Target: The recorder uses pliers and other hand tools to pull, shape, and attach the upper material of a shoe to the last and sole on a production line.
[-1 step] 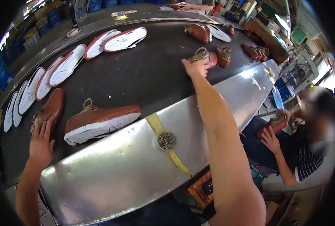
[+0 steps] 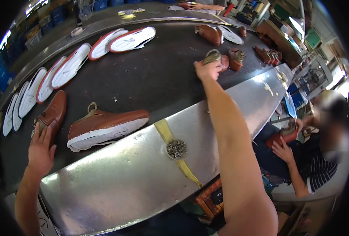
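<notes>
My left hand rests with extended fingers on the heel end of a brown leather shoe at the left of the dark table. To the right of it lies a larger-looking brown shoe, with a pale covering along its lower side and a cord loop at its heel. My right hand reaches far across and is closed around a brown shoe with a greenish heel part. Its palm side is hidden. Another brown shoe stands just right of that hand.
White sole-shaped pieces line the table's left and far side. A round container of small metal pieces sits over a yellow strip on the metal table edge. More brown shoes lie far right. A co-worker holds a shoe at right.
</notes>
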### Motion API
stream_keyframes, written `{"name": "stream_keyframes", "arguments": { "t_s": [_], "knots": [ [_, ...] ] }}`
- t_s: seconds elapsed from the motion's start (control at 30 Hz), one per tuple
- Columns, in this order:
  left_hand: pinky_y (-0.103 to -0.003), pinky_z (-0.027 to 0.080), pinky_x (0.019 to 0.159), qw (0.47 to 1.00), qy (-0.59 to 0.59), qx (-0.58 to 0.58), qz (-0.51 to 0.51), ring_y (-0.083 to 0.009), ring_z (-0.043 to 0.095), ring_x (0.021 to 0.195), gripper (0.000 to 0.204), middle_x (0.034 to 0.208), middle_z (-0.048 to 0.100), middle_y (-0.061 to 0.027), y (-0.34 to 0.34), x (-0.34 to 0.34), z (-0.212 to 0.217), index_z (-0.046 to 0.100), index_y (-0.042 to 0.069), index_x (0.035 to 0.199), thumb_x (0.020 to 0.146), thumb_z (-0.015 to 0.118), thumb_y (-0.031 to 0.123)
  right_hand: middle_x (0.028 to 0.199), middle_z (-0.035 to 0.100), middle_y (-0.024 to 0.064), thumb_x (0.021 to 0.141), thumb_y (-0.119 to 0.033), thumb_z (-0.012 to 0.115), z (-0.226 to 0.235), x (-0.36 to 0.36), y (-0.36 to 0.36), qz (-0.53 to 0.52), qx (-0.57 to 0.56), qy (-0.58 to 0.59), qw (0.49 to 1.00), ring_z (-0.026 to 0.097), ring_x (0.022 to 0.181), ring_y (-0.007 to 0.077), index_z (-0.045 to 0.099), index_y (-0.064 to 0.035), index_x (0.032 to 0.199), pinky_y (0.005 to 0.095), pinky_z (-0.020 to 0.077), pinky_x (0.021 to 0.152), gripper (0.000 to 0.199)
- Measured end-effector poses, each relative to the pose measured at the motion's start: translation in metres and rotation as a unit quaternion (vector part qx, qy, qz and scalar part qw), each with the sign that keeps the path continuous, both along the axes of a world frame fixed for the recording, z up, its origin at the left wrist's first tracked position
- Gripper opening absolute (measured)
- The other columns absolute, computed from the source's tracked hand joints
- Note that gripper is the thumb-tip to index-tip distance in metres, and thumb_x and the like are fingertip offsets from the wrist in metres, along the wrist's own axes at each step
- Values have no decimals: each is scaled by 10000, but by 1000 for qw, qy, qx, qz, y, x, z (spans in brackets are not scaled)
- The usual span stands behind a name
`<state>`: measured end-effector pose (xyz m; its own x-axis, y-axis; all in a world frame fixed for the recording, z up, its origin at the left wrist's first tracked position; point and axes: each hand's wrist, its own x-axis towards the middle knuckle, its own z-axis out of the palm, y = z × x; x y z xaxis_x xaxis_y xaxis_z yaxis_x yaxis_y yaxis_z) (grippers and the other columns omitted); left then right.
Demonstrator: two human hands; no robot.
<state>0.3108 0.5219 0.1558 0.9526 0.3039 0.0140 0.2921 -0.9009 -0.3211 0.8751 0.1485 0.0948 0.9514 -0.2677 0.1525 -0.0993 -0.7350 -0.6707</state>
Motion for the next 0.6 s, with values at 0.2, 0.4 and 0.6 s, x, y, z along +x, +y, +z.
{"name": "stream_keyframes", "arguments": {
  "t_s": [0.2,0.4,0.6],
  "knots": [
    [-458,289,1219,912,-145,-372,-92,-376,295,1521,885,1600,366,-212,-37,50,22,369,1,1545,803,817,181,1342,631,140,960,-444,404,34,10,-99,203,617,8,760,613,1222,341,560,-65,1359,542,597,913,572],
    [-355,358,1176,883,10,-470,-1,-279,462,1377,1016,1440,482,-144,-44,90,14,383,85,1561,683,888,-1,1342,629,145,948,-440,511,38,4,-108,219,553,-19,804,666,1110,338,542,-43,1389,514,602,877,594],
    [-345,450,1074,818,-47,-568,77,-227,560,1232,797,1351,559,-120,-70,88,27,448,43,1492,804,848,96,1263,657,287,859,-553,708,-2,1,-84,289,-190,-98,933,615,1225,438,343,-26,1537,443,483,1031,933]
  ]
}}
